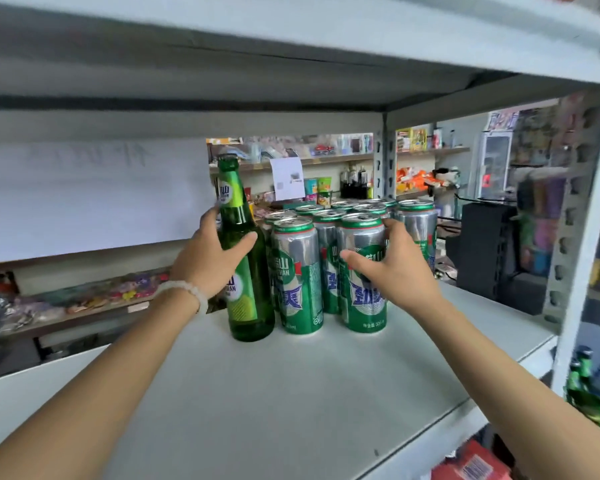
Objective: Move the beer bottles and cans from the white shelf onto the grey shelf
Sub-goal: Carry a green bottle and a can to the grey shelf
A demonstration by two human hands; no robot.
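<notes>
A green glass beer bottle (243, 258) stands upright on the grey shelf (291, 393), left of a block of several green and silver beer cans (300, 275). My left hand (210, 258) grips the bottle around its shoulder, thumb in front and fingers behind. My right hand (395, 266) is wrapped around the front right can (362, 306), thumb on its face and fingers round its right side. More cans stand in rows behind these two.
The shelf above (257, 46) hangs low over the cans. A metal upright (582, 237) bounds the right side. More green bottles (593, 396) sit lower right, and a red package (471, 462) lies below. Shop shelves with goods fill the background.
</notes>
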